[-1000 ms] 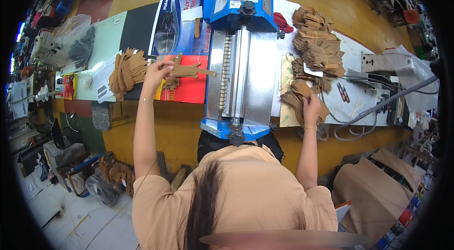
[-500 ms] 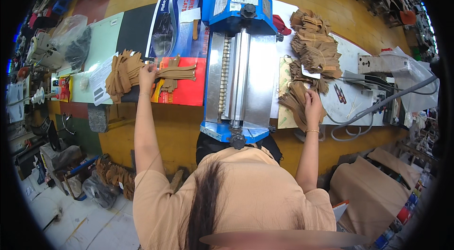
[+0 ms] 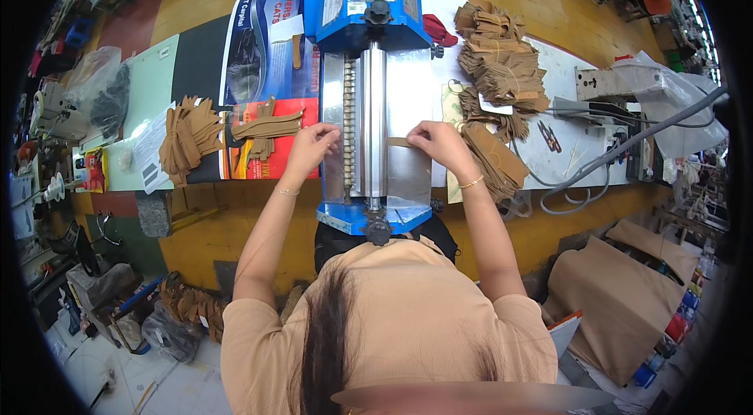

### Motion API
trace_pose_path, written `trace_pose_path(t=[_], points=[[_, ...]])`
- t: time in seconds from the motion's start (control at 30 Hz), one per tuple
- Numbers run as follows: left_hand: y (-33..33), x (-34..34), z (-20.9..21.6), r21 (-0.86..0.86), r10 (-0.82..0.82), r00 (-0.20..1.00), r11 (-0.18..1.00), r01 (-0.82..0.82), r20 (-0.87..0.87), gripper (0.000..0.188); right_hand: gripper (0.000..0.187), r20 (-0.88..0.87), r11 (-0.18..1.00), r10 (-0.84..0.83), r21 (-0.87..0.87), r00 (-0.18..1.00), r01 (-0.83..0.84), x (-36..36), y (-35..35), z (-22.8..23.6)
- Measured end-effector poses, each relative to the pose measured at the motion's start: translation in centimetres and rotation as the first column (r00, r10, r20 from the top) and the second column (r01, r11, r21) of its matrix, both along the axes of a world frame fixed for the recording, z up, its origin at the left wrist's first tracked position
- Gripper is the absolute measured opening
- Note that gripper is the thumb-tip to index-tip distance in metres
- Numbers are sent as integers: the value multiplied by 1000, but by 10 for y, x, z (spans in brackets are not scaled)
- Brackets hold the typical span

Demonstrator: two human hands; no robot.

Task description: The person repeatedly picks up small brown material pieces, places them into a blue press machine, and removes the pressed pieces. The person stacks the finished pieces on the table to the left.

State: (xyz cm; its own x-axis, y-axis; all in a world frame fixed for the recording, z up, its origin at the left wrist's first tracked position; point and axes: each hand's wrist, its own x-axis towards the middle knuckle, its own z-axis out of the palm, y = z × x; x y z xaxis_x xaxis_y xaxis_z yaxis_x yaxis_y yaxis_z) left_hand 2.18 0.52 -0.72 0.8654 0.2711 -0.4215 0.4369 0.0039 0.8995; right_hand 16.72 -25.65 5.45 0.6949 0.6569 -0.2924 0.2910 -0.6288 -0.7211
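Right hand [image 3: 441,143]: fingertips pinching thin brown strip [image 3: 400,142]
Strip: flat, beside smooth metal roller [image 3: 374,117], on machine's [image 3: 372,3] right plate [image 3: 409,183]
Left hand [image 3: 312,150]: half-curled over machine's left edge; hold unclear
Room: bare plate toward front edge

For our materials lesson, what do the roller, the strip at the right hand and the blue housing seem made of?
Roller: apparently polished metal, with bright silvery streaks.
Strip: perhaps leather or imitation leather, flat and brown.
Housing: likely painted metal, smooth even blue.

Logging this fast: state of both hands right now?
Left hand: fingers bent over the machine; any hold cannot be told.
Right hand: closed on a brown strip.
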Motion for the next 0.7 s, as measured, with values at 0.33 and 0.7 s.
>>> trace_pose_path(t=[0.33,0.7], points=[[-25,9,12,-266,75,990,958,-105,-119,44,18,-72,999,-32,3,997,32,8,-7,7],[-8,2,14,-242,78,992,965,-100,-97,27,19,72,887,-446,-97,892,452,24,-127,-25]])
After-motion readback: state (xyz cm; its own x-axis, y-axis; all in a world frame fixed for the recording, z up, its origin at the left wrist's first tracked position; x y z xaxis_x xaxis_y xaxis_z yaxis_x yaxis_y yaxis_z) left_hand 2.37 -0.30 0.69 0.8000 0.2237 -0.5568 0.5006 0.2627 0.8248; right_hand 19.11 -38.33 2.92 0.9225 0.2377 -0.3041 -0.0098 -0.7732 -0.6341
